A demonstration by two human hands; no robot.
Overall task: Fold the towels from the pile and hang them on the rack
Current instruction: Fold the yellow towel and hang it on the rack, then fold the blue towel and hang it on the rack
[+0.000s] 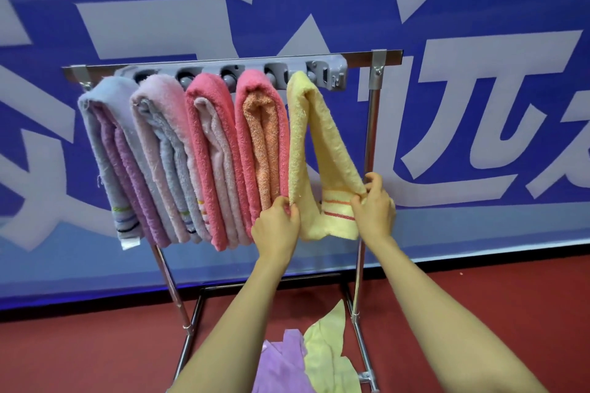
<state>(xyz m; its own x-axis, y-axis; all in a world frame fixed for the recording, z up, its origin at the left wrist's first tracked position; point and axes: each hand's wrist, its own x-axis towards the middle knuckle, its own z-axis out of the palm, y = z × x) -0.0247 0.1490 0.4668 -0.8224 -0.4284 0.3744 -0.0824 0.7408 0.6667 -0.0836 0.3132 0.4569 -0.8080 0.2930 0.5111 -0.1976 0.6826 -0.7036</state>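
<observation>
A yellow towel [319,150] with red stripes hangs over the rightmost peg of the metal rack [376,112]. My left hand [277,223] pinches its left hanging end near the bottom. My right hand [373,204] grips its right end by the striped hem. The two ends are spread apart. Left of it hang several folded towels: grey-purple [108,150], pale pink [159,143], pink [204,143] and pink with orange [261,137].
On the red floor below lies the pile: a purple towel [281,364] and a yellow towel [329,351], between the rack's legs [188,329]. A blue banner wall [479,25] with white letters stands right behind the rack.
</observation>
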